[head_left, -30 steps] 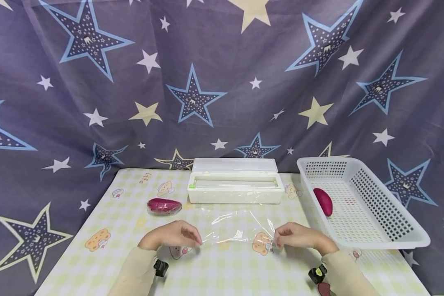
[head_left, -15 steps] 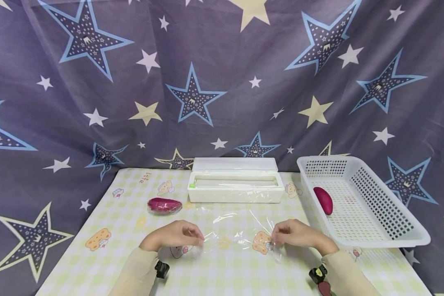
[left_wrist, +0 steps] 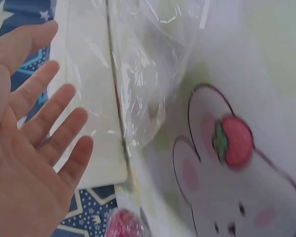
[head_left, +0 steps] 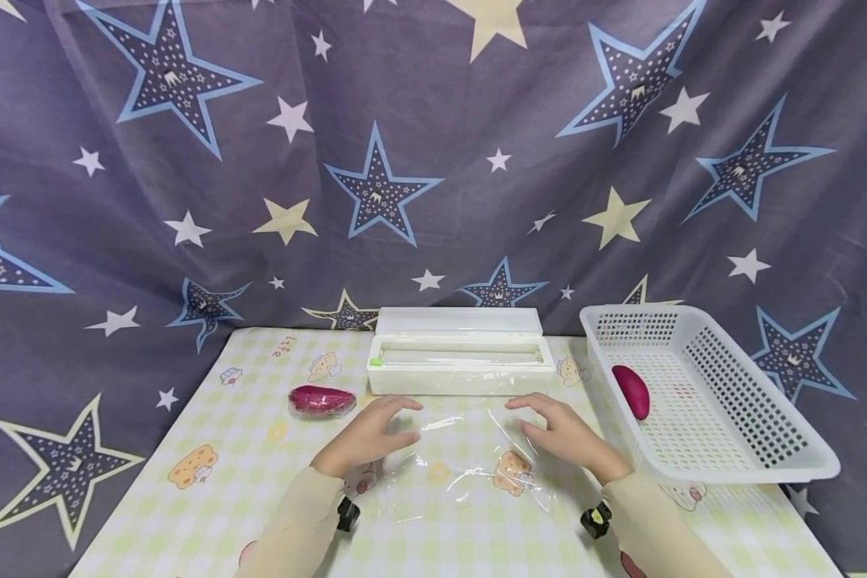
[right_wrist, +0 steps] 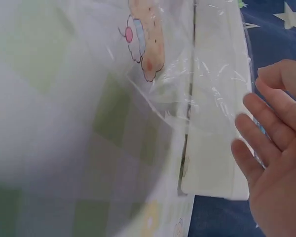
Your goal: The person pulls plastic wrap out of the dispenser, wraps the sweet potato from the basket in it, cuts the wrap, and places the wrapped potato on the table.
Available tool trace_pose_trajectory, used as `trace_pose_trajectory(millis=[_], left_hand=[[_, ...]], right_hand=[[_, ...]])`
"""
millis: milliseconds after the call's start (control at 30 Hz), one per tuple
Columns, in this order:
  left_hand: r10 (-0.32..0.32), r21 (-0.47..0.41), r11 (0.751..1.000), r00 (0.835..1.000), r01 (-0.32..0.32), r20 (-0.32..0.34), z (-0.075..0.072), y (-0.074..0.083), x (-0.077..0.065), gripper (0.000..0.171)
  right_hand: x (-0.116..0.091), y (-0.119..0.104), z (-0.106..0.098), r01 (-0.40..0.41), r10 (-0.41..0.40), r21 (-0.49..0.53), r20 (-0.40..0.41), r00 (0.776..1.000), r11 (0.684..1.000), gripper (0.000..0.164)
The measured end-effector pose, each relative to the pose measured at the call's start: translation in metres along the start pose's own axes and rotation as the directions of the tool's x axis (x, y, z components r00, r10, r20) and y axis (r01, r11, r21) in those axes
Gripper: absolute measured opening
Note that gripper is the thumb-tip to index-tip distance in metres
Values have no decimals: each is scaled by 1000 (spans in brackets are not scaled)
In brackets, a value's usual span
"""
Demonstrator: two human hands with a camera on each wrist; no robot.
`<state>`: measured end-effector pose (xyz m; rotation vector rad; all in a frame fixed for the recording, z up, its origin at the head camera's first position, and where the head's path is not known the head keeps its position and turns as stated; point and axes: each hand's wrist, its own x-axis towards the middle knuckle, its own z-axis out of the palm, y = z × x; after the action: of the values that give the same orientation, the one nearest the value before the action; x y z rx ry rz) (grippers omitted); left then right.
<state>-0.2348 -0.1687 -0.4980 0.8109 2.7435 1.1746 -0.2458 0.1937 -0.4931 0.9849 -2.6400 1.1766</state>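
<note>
A sheet of clear plastic wrap lies over the table in front of the white wrap dispenser box, whose lid stands raised. The film reaches up the box's front. My left hand hovers by the film's left edge, fingers spread and holding nothing. On the other side, my right hand is also spread with nothing in it. Both wrist views show the fingers apart from the film. Left of the box sits a dark pink, oval, sweet-potato-like item covered in clear film.
At the right, a white perforated plastic basket holds a similar dark pink item with no film visible on it. A checked tablecloth covers the table. Behind it hangs a star-patterned curtain.
Both hands have let go of the film's near edge and moved forward toward the box, fingers spreading. The film's near edge has dropped lower onto the table.
</note>
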Motion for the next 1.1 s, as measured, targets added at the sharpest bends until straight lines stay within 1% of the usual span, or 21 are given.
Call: trace_pose_trajectory(millis=[67,133,200,300,433,633,767,900,1000,1100], left_hand=[[3,35,999,1000,-3,-4,4,-1,5,50],[-4,68,998,1000,4,5,6,-1,8,55],[-19,101,995,1000,18,16,9,-2,9,58],[-39,143,989,999,35,27,11,-5,9,64],[-53,159,986,998,48,27,11,-9,8,71],[-92,160,984,995,84,45,11,-14,5,76],[-95,173,981,994,85,52,11,-16,4,77],[-109,173,980,991,95,72,9,-17,1,80],[-126,162,981,987,109,101,8,-19,-1,82],[-128,131,985,984,112,123,6,-20,-4,83]], right_hand=[[4,2,3,7,-6,-22,19,1000,1000,34],[6,4,5,-13,15,-39,52,999,999,37],[6,6,7,-55,60,-52,90,994,997,39],[4,9,8,-135,142,-56,145,979,989,45],[2,10,8,-201,205,-42,181,962,979,50],[0,12,11,-220,220,-24,198,955,975,49],[-3,11,13,-227,228,-31,207,951,973,47],[-6,9,12,-249,248,-28,236,939,968,47],[-9,7,9,-245,244,-29,259,934,969,46],[-11,6,5,-217,217,-31,278,936,976,42]])
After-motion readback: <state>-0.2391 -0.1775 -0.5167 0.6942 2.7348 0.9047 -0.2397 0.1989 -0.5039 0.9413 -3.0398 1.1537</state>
